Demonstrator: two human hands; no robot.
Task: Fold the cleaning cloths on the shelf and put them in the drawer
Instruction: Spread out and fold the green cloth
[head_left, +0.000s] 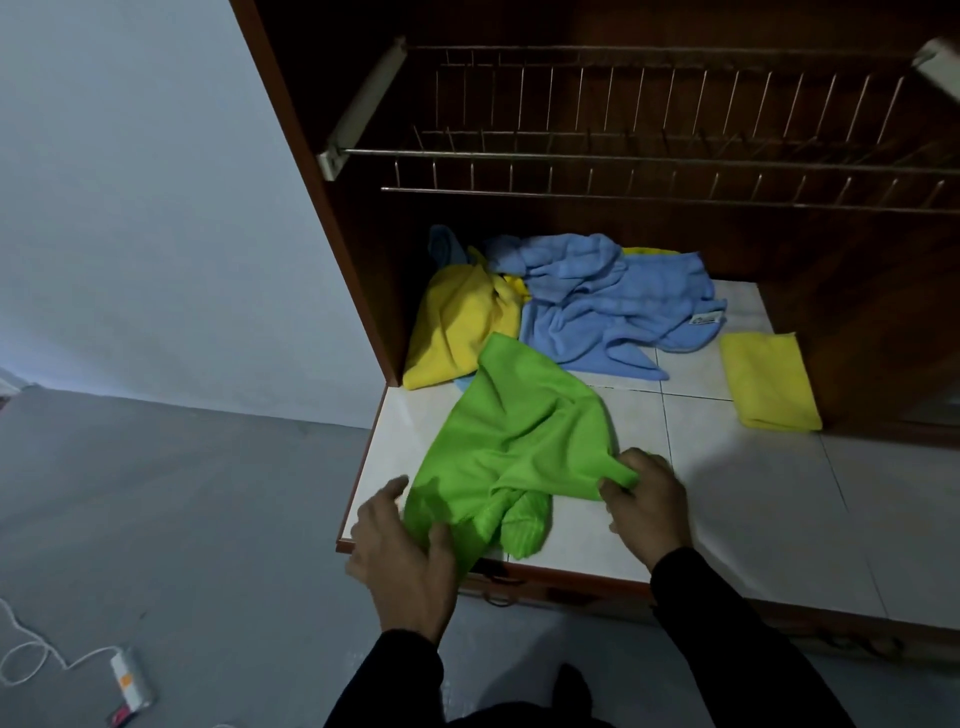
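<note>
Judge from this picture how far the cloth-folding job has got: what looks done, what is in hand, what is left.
Done: one small yellow cloth lies folded at the right of the tiled shelf. In hand: the left hand and right hand each pinch the green cloth, not yet folded. Left: the crumpled yellow cloth and blue cloth at the back; nothing shows in a drawer.

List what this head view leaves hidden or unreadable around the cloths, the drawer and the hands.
- Drawer: only a dark strip and handle show under the shelf edge; the left hand and green cloth cover part, so open or closed is unclear.
- Label on the blue cloth: too small to read.
- Cloths beneath the blue one: a yellow edge peeks out; the count is hidden.
- Wire rack: cut off at the right edge.
</note>
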